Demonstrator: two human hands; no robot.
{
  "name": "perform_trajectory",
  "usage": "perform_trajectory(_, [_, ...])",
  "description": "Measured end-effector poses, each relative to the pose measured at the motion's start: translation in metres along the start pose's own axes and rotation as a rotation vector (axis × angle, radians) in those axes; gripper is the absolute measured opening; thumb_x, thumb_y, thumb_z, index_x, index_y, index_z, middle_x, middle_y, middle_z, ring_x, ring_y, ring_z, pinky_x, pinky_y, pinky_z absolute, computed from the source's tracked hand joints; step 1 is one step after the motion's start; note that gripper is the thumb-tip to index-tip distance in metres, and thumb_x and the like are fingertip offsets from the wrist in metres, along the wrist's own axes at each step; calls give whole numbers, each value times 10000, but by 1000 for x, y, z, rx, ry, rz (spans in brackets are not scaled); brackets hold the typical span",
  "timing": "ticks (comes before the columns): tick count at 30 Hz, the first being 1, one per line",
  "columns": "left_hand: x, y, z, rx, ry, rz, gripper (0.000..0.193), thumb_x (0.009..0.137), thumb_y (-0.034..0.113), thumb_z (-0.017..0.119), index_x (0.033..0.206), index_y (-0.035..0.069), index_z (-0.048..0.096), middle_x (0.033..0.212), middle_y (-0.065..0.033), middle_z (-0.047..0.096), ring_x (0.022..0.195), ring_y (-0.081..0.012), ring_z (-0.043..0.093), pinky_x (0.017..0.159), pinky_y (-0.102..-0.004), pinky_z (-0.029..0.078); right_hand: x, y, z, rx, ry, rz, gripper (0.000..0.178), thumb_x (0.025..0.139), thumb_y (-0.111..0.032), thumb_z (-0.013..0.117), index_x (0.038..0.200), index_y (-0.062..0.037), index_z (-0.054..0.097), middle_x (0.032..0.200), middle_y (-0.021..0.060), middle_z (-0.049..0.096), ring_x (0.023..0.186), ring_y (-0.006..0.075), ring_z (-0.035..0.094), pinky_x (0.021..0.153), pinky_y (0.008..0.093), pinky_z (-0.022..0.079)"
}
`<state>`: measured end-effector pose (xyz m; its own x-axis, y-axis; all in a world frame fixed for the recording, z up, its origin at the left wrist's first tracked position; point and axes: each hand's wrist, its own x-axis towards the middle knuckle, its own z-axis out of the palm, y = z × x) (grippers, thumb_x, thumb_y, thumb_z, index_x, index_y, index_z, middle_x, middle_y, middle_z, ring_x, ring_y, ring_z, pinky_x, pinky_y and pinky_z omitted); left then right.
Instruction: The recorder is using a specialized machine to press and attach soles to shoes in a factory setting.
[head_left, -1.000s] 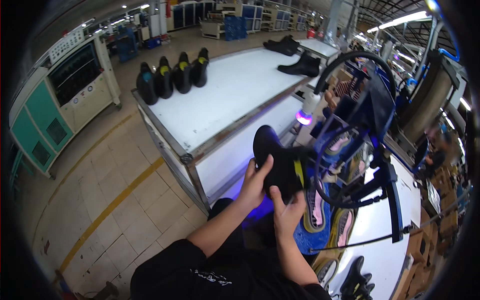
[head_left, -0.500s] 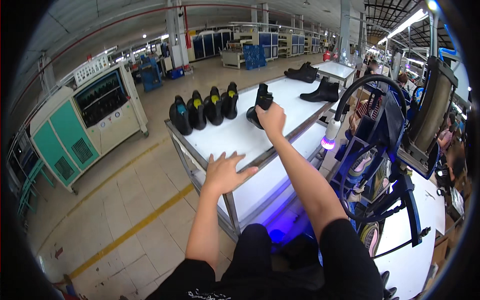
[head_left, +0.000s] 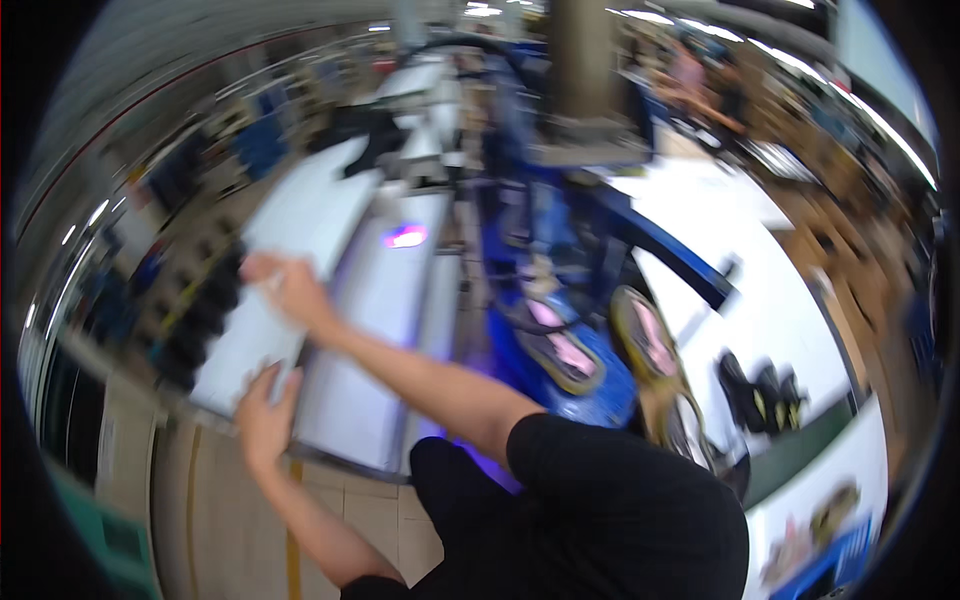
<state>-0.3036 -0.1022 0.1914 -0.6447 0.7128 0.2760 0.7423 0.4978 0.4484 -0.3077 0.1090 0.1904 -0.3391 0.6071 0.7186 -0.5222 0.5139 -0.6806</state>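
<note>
Strong blur runs across the head view. My right hand [head_left: 292,288] is over the white-topped table [head_left: 285,225], its fingers reaching left beside a row of black shoe forms [head_left: 205,315] with some yellow on them. No object shows in that hand, though its fingertips are smeared. Lower down, my left hand [head_left: 264,418] is at the table's near end with thumb and fingers spread, holding nothing. Black boots [head_left: 370,138] lie toward the table's far end, their outlines smeared.
Right of the table, a lamp [head_left: 406,236] glows pink-violet. Pink-lined shoe pieces [head_left: 560,345] sit by blue machinery [head_left: 655,235]. A white worktop [head_left: 705,290] carries several dark shoe parts [head_left: 762,395]. A person [head_left: 700,90] is at the back right.
The view has swung to the right. The black shoe form that my right hand gripped is no longer visible in it. My left hand stays near the table edge.
</note>
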Motion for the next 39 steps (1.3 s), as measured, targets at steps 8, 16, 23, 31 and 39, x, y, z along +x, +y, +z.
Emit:
perform_trajectory(8, [35, -36, 19, -201, -80, 209, 602, 1092, 472, 549, 1383, -52, 609, 1423, -191, 637, 1331, -281, 576, 1165, -362, 381, -257, -210, -254, -422, -156, -425, 234, 939, -286, 804, 997, -63, 761, 964, 81, 750, 860, 256, 745, 709, 379, 581])
perform_trajectory(16, [-51, 85, 6, 266, 300, 631, 324, 1001, 283, 722, 1117, -18, 759, 1065, -227, 775, 940, -352, 747, 824, -408, 587, -403, -369, -521, -1603, 1138, -43, 68, 964, -34, 701, 1013, -16, 744, 928, 127, 766, 890, 221, 747, 805, 325, 573])
perform_trajectory(23, [-146, 259, 157, -607, -653, 1348, 344, 813, 331, 870, 836, 22, 721, 1088, -150, 779, 989, -340, 755, 972, -527, 574, -593, -343, -618, -1740, 1404, 635, 433, 840, -339, 881, 1068, 4, 749, 996, 202, 767, 955, 351, 749, 854, 424, 580])
perform_trajectory(31, [-268, 375, 325, -754, -1024, 1284, 478, 921, 309, 803, 1307, 59, 673, 1432, -209, 623, 1278, -393, 631, 1063, -438, 522, -602, -305, -662, -1638, 1154, 605, 668, 684, -328, 971, 1174, 51, 721, 1436, 261, 604, 1301, 428, 594, 1088, 473, 480])
perform_trajectory(39, [-303, 494, 442, -718, -1054, 1211, 839, 862, 298, 854, 1545, 76, 420, 1568, -266, 446, 1432, -448, 454, 1171, -479, 409, -642, -312, -677, -969, 1393, 296, 515, 829, -105, 877, 1262, 58, 651, 1557, 226, 524, 1377, 307, 569, 1123, 402, 465])
